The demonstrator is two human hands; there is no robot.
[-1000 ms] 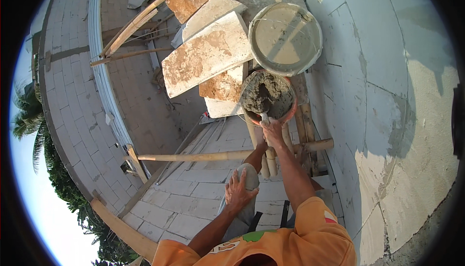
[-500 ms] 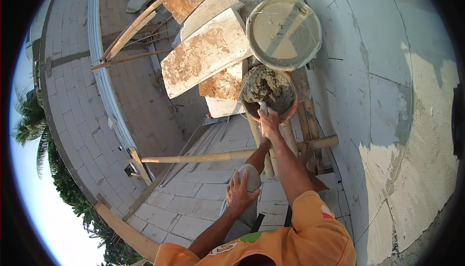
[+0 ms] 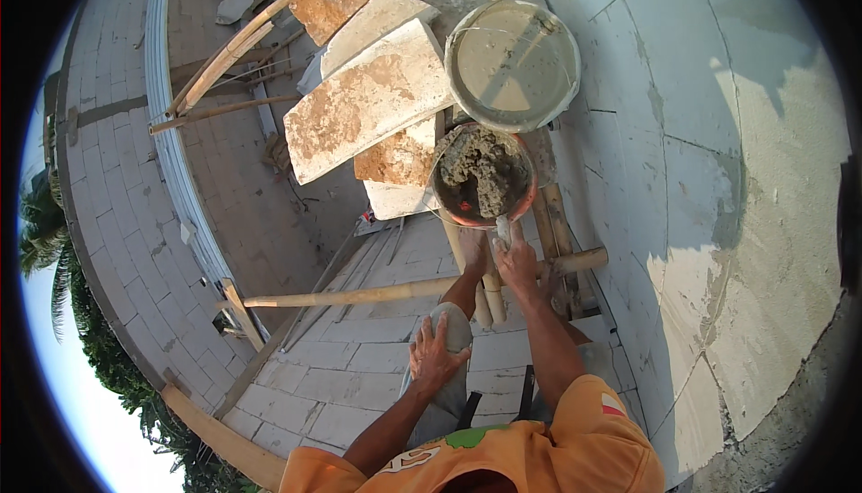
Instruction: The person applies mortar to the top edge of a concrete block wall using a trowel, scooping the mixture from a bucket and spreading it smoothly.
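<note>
My right hand (image 3: 516,264) is closed round the pale handle of a trowel (image 3: 503,228), whose blade end is covered by wet grey mortar (image 3: 485,170) at the front of a red bucket (image 3: 531,197). My left hand (image 3: 430,356) rests with fingers spread on my grey-clad knee (image 3: 451,327). Beyond the red bucket sits a wide pale bucket (image 3: 503,71) of grey watery liquid with something stick-like in it. My bare foot (image 3: 473,250) is on bamboo poles just below the red bucket.
Rough stone slabs (image 3: 364,102) are piled left of the buckets. A horizontal bamboo pole (image 3: 341,296) crosses the platform. A white block wall (image 3: 682,179) rises at the right. At the left are more poles, long pale rails (image 3: 180,179) and a drop to a lower floor.
My right hand and the trowel have shifted down and slightly right, with a heap of mortar now near the bucket's front rim. The whole view has shifted slightly. My left hand stays on the knee.
</note>
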